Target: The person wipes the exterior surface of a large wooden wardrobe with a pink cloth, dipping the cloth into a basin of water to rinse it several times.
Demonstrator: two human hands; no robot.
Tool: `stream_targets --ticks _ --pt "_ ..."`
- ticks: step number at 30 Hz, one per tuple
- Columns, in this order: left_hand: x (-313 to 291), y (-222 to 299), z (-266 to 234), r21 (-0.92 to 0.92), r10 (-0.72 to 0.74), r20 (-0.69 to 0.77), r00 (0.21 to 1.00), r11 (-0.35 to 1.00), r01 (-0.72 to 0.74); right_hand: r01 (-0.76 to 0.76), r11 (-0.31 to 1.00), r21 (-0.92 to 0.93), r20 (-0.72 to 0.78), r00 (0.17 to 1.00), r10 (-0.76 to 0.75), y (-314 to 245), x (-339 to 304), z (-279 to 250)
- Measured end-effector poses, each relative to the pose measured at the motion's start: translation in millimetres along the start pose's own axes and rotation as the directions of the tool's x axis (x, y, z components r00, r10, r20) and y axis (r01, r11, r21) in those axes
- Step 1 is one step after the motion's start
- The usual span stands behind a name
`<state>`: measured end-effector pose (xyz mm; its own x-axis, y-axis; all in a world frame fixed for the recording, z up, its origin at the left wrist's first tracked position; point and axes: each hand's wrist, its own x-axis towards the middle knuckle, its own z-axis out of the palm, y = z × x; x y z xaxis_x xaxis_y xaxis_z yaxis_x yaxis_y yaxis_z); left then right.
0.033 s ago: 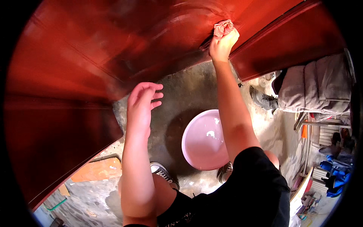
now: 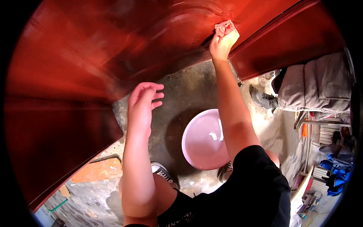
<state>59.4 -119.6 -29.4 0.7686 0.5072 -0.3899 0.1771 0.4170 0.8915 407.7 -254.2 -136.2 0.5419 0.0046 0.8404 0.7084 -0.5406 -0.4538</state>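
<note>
My right hand (image 2: 224, 43) is closed round a crumpled pink cloth (image 2: 225, 28) and presses it against a glossy red panel (image 2: 159, 38), near the panel's lower right part. Curved wet-looking streaks show on the panel left of the cloth. My left hand (image 2: 143, 100) hangs in the air below the panel's lower edge, its fingers loosely bent and apart, with nothing in it. On the floor between my arms stands a pink basin (image 2: 202, 142) with a bright reflection in it; my right forearm hides part of its right side.
Red side panels stand at the left (image 2: 56, 143) and right (image 2: 287, 41). A person's shoe (image 2: 262, 99) and grey padded clothing (image 2: 315, 83) show at the right. An orange-brown board (image 2: 96, 170) lies at lower left. Blue items (image 2: 336, 176) are piled far right.
Both hands stay almost where they were, the cloth shifting very slightly. The reflection in the basin has changed shape and moved a little right.
</note>
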Motion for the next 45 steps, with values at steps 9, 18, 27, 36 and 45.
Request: stream_targets --ticks 9,18,27,36,45 --pt "-8.0 1.8 -2.4 0.01 -0.004 0.009 1.0 1.0 0.004 -0.352 0.916 0.192 0.209 0.927 0.312 35.7 -14.3 -2.8" --pt "-26.9 12.5 -1.2 0.052 0.029 0.038 0.999 0.998 -0.031 -0.516 0.856 -0.046 0.371 0.787 0.494 56.0 -27.8 7.4" --pt "-15.7 18.2 -10.7 0.005 0.095 0.018 0.995 0.995 -0.095 -0.685 0.701 -0.197 0.282 0.645 0.71 70.3 -54.6 23.3" --pt "-0.3 31.7 -23.3 -0.017 0.046 -0.113 0.993 0.999 -0.048 -0.731 0.643 0.228 0.388 0.674 0.629 -75.6 -143.4 62.6" --pt "-8.3 23.7 -58.1 0.103 0.048 -0.216 0.975 0.994 -0.026 -0.964 0.147 0.219 0.784 0.264 0.561 -113.7 -154.6 49.6"
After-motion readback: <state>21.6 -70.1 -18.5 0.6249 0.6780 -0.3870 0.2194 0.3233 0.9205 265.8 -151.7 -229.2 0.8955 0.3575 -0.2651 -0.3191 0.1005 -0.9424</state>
